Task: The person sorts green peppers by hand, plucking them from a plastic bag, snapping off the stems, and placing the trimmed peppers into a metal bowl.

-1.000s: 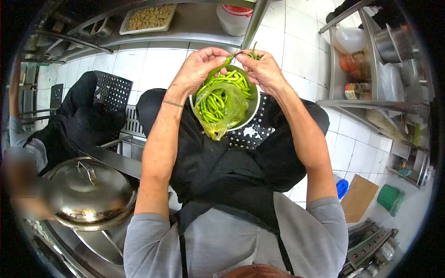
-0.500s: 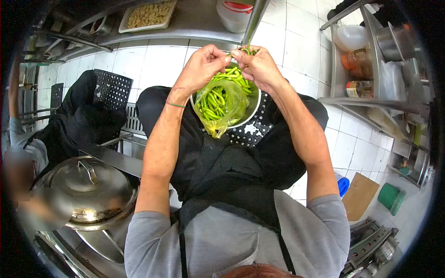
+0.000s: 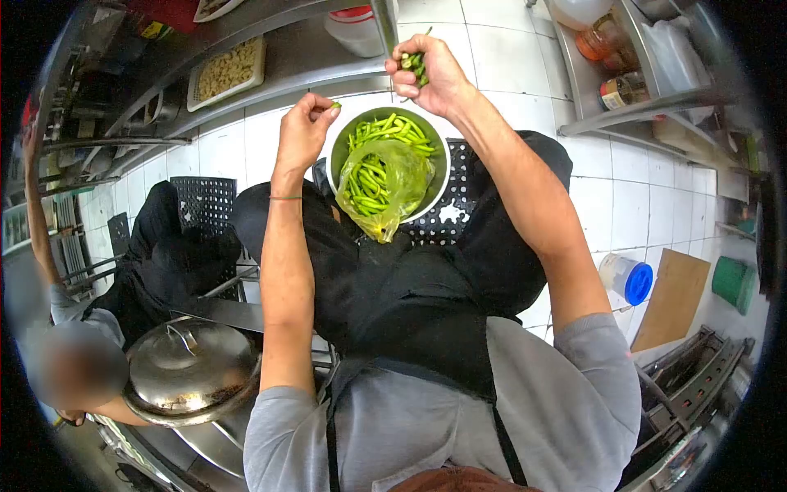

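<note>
A metal pot [image 3: 447, 168] stands between my knees with slender green chillies [image 3: 395, 129] inside. Over its near side lies a clear yellowish plastic bag [image 3: 414, 182], also filled with green chillies. Left of the pot's far rim, my left hand [image 3: 303, 131] is closed, pinching a small green piece [image 3: 335, 105] between thumb and fingertips. Up and to the right, beyond the rim, my right hand [image 3: 441, 80] is closed around a small bunch of green chillies [image 3: 416, 66], their ends poking out of the fingers. Both hands are apart from the pot and from each other.
A steel shelf on the left holds a white tray [image 3: 195, 94] of pale pieces and a white bucket [image 3: 361, 33]. Jars sit on the right rack [image 3: 623, 119]. A lidded pan [image 3: 193, 361] and another person [image 3: 102, 324] are at left. A blue-lidded tub [image 3: 638, 283] stands right.
My hands, together over the pot's far side before, have separated. The left moved left and down with a small green piece; the right moved up with the bunch. The view has shifted.
</note>
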The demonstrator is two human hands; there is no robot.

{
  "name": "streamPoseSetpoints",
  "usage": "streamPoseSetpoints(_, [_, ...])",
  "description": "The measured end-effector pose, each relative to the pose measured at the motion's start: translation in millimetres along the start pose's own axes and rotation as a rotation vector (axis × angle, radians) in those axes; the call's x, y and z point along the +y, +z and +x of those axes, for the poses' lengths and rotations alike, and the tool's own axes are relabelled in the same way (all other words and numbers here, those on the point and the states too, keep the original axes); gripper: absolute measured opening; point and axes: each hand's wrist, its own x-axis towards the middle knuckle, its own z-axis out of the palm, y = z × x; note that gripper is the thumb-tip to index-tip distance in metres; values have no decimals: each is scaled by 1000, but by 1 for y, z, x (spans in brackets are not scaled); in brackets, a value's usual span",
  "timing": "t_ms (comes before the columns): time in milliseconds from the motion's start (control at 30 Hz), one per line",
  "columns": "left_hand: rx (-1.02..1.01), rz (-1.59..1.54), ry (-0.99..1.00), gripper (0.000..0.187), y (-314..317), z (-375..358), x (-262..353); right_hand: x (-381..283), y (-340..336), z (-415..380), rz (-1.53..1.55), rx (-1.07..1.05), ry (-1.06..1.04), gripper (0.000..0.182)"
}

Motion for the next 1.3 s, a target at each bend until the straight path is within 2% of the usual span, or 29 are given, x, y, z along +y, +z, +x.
streamPoseSetpoints(33, [31, 185, -6, 17, 2, 3, -1, -5, 1, -3, 22, 18, -27, 13])
streamPoseSetpoints(67, [21, 217, -21, 19, 7, 8, -2, -9, 0, -5, 39, 12, -49, 10])
streamPoseSetpoints(167, [14, 393, 156, 29, 23, 20, -20, -10, 1, -12, -36, 42, -99, 13])
streamPoseSetpoints(200, [25, 423, 218, 37, 26, 20, -16, -9, -2, -12, -30, 15, -93, 12])
streamPoseSetpoints(300, [62, 339, 174, 39, 25, 21, -17, -9, -5, -18, -109, -2, -143, 12])
streamPoseSetpoints(333, [74, 255, 87, 34, 25, 19, -18, -10, -5, -20, -97, -6, -152, 13])
streamPoseSetpoints(433, [-21, -15, -48, 27, 27, 8, -26, -13, -4, -29, -79, 9, -154, 15])
streamPoseSetpoints(500, [-204, 263, -104, 23, 34, -4, -38, -15, 1, -31, -95, 23, -111, 16])
streamPoseSetpoints(533, [-312, 361, -36, 22, 41, -11, -55, -14, 1, -33, -119, 18, -131, 20])
streamPoseSetpoints(567, [-492, 483, -208, 25, 49, -17, -57, -15, 2, -34, -123, -2, -132, 23])
streamPoseSetpoints(600, [-594, 533, -201, 24, 60, -23, -89, -18, 1, -36, -128, -19, -137, 26])
streamPoseSetpoints(633, [-693, 727, -162, 22, 74, -27, -111, -20, 3, -37, -132, -31, -148, 29])
streamPoseSetpoints(667, [-655, 852, -126, 21, 93, -38, -149, -22, 6, -39, -158, -18, -157, 31])
streamPoseSetpoints(767, [-688, 939, -172, 17, 118, -81, -191, -23, 9, -40, -155, -11, -143, 33])
streamPoseSetpoints(800, [-801, 980, -194, 16, 120, -91, -195, -21, 10, -40, -186, 22, -156, 34])
streamPoseSetpoints(833, [-820, 963, -196, 18, 143, -106, -289, -19, 3, -35, -237, -20, -152, 35])
streamPoseSetpoints(867, [-740, 1068, -199, 20, 129, -111, -199, -15, 2, -32, -260, -2, -201, 36])
streamPoseSetpoints(900, [-759, 1134, -144, 22, 131, -111, -192, -13, -5, -26, -260, -9, -151, 37])
streamPoseSetpoints(933, [-594, 1173, -39, 25, 143, -119, -246, -16, 9, -33, -295, 25, -182, 40])
streamPoseSetpoints(967, [-526, 1165, -33, 25, 145, -121, -244, -20, 16, -40, -325, 39, -142, 37])
streamPoseSetpoints(1000, [-730, 1218, -137, 29, 144, -115, -235, -22, 19, -40, -275, -4, -123, 35])
streamPoseSetpoints(1033, [-843, 1232, -157, 28, 134, -111, -188, -21, 19, -39, -220, -40, -82, 33])
streamPoseSetpoints(1100, [-805, 1244, -49, 30, 131, -113, -189, -19, 20, -38, -160, -44, -80, 30])
streamPoseSetpoints(1200, [-551, 1043, -143, 30, 151, -113, -240, -21, 27, -40, -141, -41, -69, 32])
streamPoseSetpoints(1300, [-739, 987, -153, 31, 129, -94, -156, -18, 25, -39, -150, -37, -52, 33])
